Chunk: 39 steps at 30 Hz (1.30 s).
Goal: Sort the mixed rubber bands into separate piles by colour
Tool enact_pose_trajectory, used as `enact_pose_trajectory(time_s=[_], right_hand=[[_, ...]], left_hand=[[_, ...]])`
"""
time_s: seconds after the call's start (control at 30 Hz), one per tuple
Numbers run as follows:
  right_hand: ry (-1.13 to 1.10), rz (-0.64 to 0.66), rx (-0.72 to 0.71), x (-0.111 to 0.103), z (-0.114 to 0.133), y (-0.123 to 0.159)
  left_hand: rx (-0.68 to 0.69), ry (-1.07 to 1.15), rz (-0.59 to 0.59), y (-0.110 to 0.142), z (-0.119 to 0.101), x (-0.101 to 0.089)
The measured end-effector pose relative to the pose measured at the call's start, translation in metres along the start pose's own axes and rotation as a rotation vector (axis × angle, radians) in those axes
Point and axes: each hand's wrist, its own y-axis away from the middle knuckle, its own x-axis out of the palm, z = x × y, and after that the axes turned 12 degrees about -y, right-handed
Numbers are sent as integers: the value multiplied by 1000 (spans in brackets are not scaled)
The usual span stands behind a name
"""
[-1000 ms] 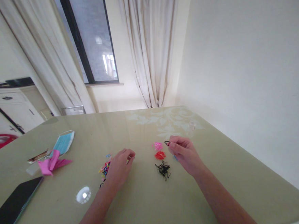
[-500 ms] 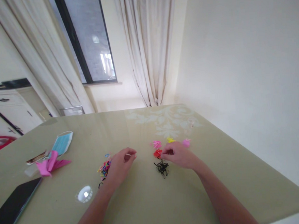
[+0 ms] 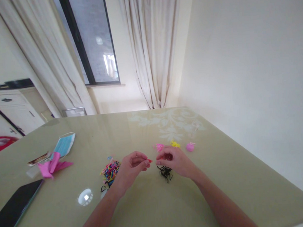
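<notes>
My left hand (image 3: 130, 168) hovers over the table with its fingertips pinched on a small red rubber band (image 3: 150, 160). My right hand (image 3: 174, 161) sits just to its right, fingers curled together near the same band, above a small heap of black bands (image 3: 166, 172). A mixed-colour pile of bands (image 3: 111, 170) lies left of my left hand. Behind my right hand lie separate little heaps: pink bands (image 3: 159, 147), yellow bands (image 3: 174, 143) and a light pink heap (image 3: 189, 146).
On the glossy green table (image 3: 153, 206) lie a blue face mask (image 3: 63, 144), a pink folded paper (image 3: 51, 165), a dark phone (image 3: 14, 207) and a small wrapper (image 3: 38, 158) at the left. A wall runs along the right edge; curtains and a window stand behind.
My left hand moved right and now pinches a red band. My right hand came from the black heap toward it, so both hands meet at the middle.
</notes>
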Motion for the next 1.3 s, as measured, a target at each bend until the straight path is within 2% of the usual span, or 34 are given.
enact_pose_trajectory(time_s=[0.13,0.23,0.3,0.43,0.5,0.6,0.73,0.83,0.93,1.03,1.1,1.2,1.3], right_hand=[[-29,3,-7,17,4,1],[-105,-22,-6,18,5,2],[-296,-68,25,13,7,2],[-784,-272,47,-5,14,1],[-895,-351,24,-12,15,0],[-919,-383,34,-18,12,-2],[-801,-380,88,-17,4,-4],[-539,-323,125,-15,-3,-6],[-215,-285,130,-12,-12,-7],[34,-313,89,-7,-19,-8],[122,-312,71,-4,-21,-9],[180,-279,65,-1,-22,-9],[208,-252,61,0,-21,-9]], left_hand=[[-10,34,24,0,1,4],[9,49,40,0,2,5],[16,60,49,0,1,3],[17,46,29,0,0,0],[17,24,17,0,1,0],[16,11,-27,-2,3,0],[33,-30,-158,-7,1,-14],[41,-167,-345,-9,2,-39],[71,-395,-515,4,17,-66],[6,-845,-506,29,42,-76],[-140,-1099,-522,44,58,-72],[-220,-1226,-400,49,72,-58],[-211,-1243,-372,33,73,-46]])
